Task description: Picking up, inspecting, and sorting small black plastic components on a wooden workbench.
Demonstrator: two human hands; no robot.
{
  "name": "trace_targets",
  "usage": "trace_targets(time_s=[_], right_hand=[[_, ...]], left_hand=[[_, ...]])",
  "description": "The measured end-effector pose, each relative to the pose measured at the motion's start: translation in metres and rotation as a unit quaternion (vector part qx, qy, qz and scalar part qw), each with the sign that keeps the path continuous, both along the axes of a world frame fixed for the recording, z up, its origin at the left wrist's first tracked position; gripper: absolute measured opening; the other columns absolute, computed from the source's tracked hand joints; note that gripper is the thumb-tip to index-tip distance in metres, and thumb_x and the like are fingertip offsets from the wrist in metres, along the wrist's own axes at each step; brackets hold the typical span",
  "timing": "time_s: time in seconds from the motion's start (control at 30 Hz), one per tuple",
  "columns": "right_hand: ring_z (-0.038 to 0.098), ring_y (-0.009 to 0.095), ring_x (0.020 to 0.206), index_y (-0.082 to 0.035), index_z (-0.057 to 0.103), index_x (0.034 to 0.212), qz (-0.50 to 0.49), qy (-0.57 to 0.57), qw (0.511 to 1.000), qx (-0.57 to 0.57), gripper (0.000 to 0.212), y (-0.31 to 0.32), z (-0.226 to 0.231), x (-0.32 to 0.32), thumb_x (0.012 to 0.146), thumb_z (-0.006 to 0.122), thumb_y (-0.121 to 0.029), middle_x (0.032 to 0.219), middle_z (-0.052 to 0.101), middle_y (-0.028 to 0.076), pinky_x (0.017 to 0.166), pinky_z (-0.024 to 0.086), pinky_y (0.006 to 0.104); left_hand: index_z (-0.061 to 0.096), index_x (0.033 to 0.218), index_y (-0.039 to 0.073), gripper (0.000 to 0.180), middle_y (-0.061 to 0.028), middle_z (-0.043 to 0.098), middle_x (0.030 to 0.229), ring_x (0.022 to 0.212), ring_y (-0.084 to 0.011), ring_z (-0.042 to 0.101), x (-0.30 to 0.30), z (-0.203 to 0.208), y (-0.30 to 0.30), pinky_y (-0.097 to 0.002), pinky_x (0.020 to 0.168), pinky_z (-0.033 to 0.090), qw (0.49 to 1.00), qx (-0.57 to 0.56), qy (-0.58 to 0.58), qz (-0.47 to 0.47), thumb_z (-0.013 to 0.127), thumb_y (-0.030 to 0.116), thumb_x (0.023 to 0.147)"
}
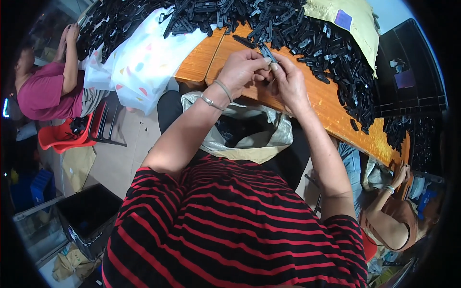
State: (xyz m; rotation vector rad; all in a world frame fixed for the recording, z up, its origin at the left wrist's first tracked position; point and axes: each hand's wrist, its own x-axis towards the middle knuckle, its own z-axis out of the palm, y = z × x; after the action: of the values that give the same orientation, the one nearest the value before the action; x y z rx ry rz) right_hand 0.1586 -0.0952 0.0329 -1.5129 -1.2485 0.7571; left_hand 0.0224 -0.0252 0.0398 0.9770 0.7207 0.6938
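Person's left hand [244, 69] and right hand [289, 80] jointly pinch one slim black piece [266, 52] just beyond the open sack [281, 135]; should the grip slacken, it could slip into the sack or get lost among the heaped lookalikes [269, 24] farther beyond.

Comes to one left hand [241, 73], one right hand [289, 82], one dark part [266, 51] between them, one open sack [282, 133] below, two co-workers [47, 92] flanking them, black parts [354, 91] beyond, too many to count.

Head-worn view, looking down (wide fisheye)
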Motion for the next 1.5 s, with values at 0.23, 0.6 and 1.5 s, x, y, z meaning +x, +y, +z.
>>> trace_targets(time_s=[0.23, 0.6, 1.5], right_hand=[[0.046, 0.006, 0.040, 0.000, 0.063, 0.107, -0.014, 0.118, 0.990, -0.081, 0.021, -0.010, 0.005, 0.017, 0.092, 0.057, -0.013, 0.064, 0.059, 0.001, 0.036, 0.035, 0.0186], [0.047, 0.008, 0.038, -0.004, 0.049, 0.086, -0.031, 0.153, 0.972, -0.177, 0.016, -0.002, -0.016, 0.009, 0.091, 0.059, -0.015, 0.061, 0.060, 0.006, 0.034, 0.035, 0.0198], [0.043, 0.007, 0.041, -0.004, 0.050, 0.083, -0.056, 0.254, 0.960, -0.101, 0.018, -0.019, -0.023, 0.025, 0.094, 0.056, -0.017, 0.063, 0.058, 0.005, 0.039, 0.037, 0.0199]], left_hand=[[0.059, 0.100, 0.001, 0.023, -0.0026, 0.063, 0.081, 0.066, -0.0051, 0.060, -0.002, 0.004, 0.012, -0.0149, 0.053, 0.047, 0.992, 0.078, 0.083, -0.063, 0.066, 0.018, 0.086], [0.063, 0.088, 0.002, 0.013, -0.0011, 0.060, 0.071, 0.061, -0.0070, 0.056, 0.005, -0.030, 0.034, -0.0206, 0.052, 0.046, 0.932, 0.251, 0.245, -0.094, 0.068, 0.013, 0.083], [0.060, 0.081, 0.004, 0.015, -0.0095, 0.055, 0.082, 0.073, -0.0280, 0.059, -0.011, -0.043, -0.004, -0.0368, 0.065, 0.047, 0.784, 0.552, 0.285, -0.016, 0.071, 0.008, 0.072]])
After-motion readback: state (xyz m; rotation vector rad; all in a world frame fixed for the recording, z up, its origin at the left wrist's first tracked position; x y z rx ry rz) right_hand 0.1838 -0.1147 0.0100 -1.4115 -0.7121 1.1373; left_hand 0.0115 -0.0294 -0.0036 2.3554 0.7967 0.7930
